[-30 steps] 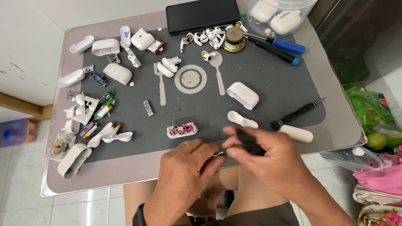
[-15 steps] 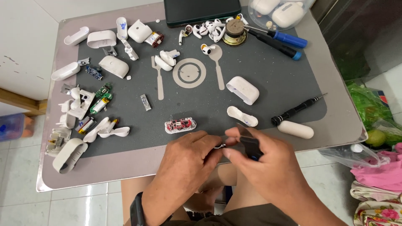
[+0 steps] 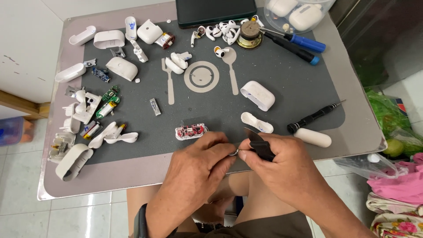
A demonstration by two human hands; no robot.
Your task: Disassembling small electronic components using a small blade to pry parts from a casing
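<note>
1. Looking down at the near edge of the grey mat (image 3: 286,83), we see both hands meeting just in front of the lap.
2. Our right hand (image 3: 286,169) is curled tight around a small black-handled blade tool (image 3: 259,144), its pointed tip sticking up and away from us.
3. Our left hand (image 3: 198,169) has its fingertips pressed together on a tiny metallic piece (image 3: 235,153), right where the two hands touch; we cannot tell what that piece is, it is too small.
4. Just beyond the left hand's knuckles lies a little red circuit board (image 3: 190,131), close to them but apart.
5. To the right of the blade tip sits a white curved shell half (image 3: 257,123), and further right a black screwdriver (image 3: 315,117) lies slanted, with a white oblong cap (image 3: 313,137) just beside its handle.
6. Mid-mat, a white case lid (image 3: 257,94) rests near the printed spoon outline.
7. Over on the left we have a scatter of white plastic shells and green circuit boards (image 3: 110,94), well away from the hands.
8. At the far edge, a blue-handled screwdriver (image 3: 304,43) lies next to a round brass-coloured part (image 3: 249,36), with a cluster of white earbuds (image 3: 220,30) beside it.
9. A dark tablet (image 3: 216,11) sits at the top of the table.
</note>
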